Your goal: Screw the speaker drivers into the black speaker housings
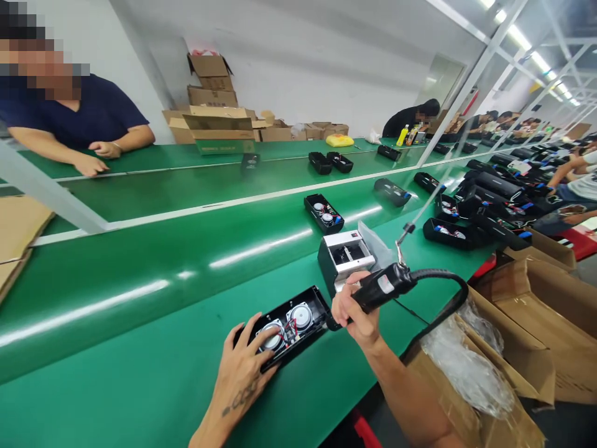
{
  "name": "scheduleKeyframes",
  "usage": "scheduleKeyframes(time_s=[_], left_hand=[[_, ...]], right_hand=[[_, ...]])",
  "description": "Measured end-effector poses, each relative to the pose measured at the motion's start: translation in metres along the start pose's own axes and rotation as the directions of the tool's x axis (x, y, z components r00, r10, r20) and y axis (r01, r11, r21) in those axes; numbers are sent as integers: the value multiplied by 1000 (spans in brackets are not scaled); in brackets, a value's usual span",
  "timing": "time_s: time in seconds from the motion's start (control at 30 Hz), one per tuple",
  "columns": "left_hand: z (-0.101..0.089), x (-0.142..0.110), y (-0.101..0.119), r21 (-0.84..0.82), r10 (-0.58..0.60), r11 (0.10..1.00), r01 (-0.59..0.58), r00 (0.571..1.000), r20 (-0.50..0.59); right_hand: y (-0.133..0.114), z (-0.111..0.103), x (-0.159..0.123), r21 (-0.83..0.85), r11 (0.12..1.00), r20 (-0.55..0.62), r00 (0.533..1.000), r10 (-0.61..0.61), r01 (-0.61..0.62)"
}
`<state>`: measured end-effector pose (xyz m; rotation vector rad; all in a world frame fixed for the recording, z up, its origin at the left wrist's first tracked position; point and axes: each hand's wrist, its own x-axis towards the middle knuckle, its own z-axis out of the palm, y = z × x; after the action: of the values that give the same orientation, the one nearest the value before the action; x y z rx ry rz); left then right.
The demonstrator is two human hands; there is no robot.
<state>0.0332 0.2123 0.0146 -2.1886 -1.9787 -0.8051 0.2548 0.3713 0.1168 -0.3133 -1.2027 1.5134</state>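
Fingers curled, my left hand (242, 367) clamps down on one open black plastic speaker housing (298, 330), which lies on the green conveyor belt (140, 330) right in front of me. Inside it sit two round silver speaker drivers (300, 316), with red and black wires between them. My right hand (354, 308) is wrapped tight around one black corded electric screwdriver (382, 286), its tip right by the housing's corner. Just beyond stands one white-topped black box (342, 258). Farther along the belt I count one more open housing (324, 213) with two drivers and two black housings (321, 163) side by side, while a dense pile of black housings (489, 193) lies to the right. Across the belt, a co-worker in a navy shirt (79, 118) rests both hands on its edge. A brown cardboard carton (471, 398) holding clear plastic wrap sits at my right.
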Motion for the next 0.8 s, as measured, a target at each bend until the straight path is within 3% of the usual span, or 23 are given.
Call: scheduleKeyframes(time_s=[0.2,0.6,0.8], left_hand=[[-1,0,3,-43,-39,998,40,999,30],[-2,1,4,-30,-17,999,17,1000,17],[-2,0,4,-12,2,1000,-2,1000,16]], right_hand=[[25,25,-1,-5,1000,83,996,23,-22],[37,25,-7,-129,990,79,995,61,-50],[45,22,-17,-206,978,115,993,-3,27]])
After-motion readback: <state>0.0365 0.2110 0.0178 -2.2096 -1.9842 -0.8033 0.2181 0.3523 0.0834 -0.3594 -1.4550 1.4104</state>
